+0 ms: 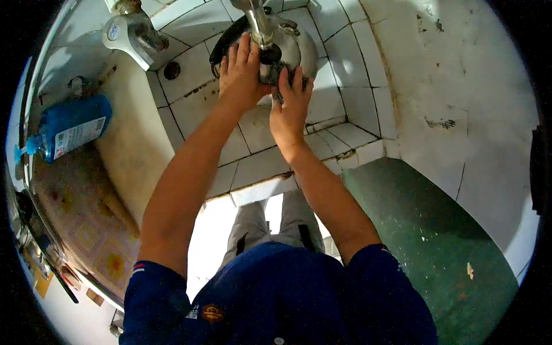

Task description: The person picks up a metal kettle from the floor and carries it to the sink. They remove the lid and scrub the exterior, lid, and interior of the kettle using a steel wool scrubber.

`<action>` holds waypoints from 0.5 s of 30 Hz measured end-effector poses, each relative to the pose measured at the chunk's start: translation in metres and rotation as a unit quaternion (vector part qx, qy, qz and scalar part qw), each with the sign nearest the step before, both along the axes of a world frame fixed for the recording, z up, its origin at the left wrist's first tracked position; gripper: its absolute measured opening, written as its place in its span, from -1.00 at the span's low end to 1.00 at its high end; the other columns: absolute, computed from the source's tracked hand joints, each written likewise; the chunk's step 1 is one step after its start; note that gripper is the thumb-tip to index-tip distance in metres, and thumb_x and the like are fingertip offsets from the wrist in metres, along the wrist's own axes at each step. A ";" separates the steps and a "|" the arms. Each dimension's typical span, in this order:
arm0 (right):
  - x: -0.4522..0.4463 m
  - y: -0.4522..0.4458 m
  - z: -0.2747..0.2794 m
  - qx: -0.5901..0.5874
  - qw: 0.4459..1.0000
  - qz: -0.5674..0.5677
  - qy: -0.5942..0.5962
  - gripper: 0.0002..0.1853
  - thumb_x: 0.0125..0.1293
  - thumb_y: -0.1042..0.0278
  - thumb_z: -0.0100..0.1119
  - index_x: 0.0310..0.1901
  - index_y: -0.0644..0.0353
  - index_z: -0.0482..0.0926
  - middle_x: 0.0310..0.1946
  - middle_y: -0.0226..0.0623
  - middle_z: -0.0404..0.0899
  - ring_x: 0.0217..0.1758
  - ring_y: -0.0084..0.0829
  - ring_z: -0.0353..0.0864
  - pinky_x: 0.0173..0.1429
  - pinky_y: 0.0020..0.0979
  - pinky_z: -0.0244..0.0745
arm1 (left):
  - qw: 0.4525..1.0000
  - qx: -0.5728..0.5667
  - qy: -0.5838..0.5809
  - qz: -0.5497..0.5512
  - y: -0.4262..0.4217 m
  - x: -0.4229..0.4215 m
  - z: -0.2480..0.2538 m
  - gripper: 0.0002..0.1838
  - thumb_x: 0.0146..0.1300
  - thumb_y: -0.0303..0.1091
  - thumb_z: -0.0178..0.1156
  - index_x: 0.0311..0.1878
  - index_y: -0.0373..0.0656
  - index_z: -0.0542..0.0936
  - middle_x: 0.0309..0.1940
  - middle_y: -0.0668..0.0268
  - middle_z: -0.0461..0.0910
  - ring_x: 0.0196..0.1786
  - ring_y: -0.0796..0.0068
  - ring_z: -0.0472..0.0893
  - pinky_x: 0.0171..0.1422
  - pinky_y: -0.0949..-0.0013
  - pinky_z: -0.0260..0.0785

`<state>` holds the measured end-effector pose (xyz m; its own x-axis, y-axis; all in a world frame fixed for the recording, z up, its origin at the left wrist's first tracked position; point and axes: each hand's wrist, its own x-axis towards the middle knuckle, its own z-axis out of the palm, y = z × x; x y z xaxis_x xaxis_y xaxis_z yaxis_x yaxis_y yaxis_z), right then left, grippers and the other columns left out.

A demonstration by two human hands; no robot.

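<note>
A rounded metal kettle (309, 53) with a black handle (225, 45) sits in the white-tiled sink (253, 127), under the tap (260, 26). My left hand (241, 75) grips the kettle's left side, its fingers laid along the top beside the black lid knob (270, 55). Against the kettle's near side, my right hand (290, 103) presses a dark, wiry steel wool scrubber (278, 86), its fingers bent over it. The kettle's underside and part of the scrubber are hidden by my hands.
A blue pump bottle (77, 126) lies on the ledge at left. A second tap with a white lever (123, 43) is at upper left. The dark drain hole (172, 71) shows in the sink. A green surface (425, 230) stands at right, beside a stained wall (448, 86).
</note>
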<state>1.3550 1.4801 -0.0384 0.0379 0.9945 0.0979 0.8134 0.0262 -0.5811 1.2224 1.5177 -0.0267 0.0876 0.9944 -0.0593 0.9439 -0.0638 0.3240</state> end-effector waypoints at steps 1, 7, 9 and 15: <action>0.002 0.005 -0.001 0.014 1.000 -0.001 0.027 -0.55 0.38 0.43 0.12 0.28 0.30 0.44 0.43 0.08 0.19 0.43 0.25 0.14 0.48 0.02 0.15 | 1.000 -0.004 0.000 -0.001 -0.003 0.001 0.001 0.27 -0.18 0.03 0.60 0.54 -0.13 0.04 0.58 0.17 -0.04 0.55 -0.04 0.08 0.53 -0.16 0.05; 0.003 0.020 0.001 0.027 0.993 -0.021 0.110 -0.54 0.36 0.44 0.14 0.28 0.27 0.45 0.43 0.04 0.20 0.41 0.25 0.16 0.40 0.04 0.24 | 1.000 0.006 -0.009 0.008 0.000 0.001 0.007 0.29 -0.20 0.09 0.59 0.55 -0.05 0.02 0.58 0.18 -0.03 0.57 0.01 0.05 0.55 -0.14 0.04; 0.005 0.020 -0.002 0.056 0.994 -0.020 0.090 -0.55 0.34 0.49 0.12 0.27 0.30 0.44 0.40 0.03 0.24 0.33 0.21 0.24 0.35 0.02 0.27 | 1.000 0.000 -0.013 0.008 -0.002 0.003 0.006 0.32 -0.17 0.12 0.57 0.57 -0.06 -0.04 0.58 0.11 -0.03 0.57 -0.04 0.05 0.55 -0.13 0.02; -0.005 0.002 0.009 0.096 0.993 0.048 -0.043 -0.57 0.32 0.52 0.11 0.24 0.31 0.47 0.26 0.06 0.36 0.24 0.24 0.31 0.34 0.02 0.27 | 0.996 -0.029 -0.005 0.079 -0.008 0.007 0.010 0.28 -0.17 0.05 0.59 0.56 -0.02 0.00 0.59 0.20 -0.05 0.58 0.05 0.03 0.54 -0.10 0.05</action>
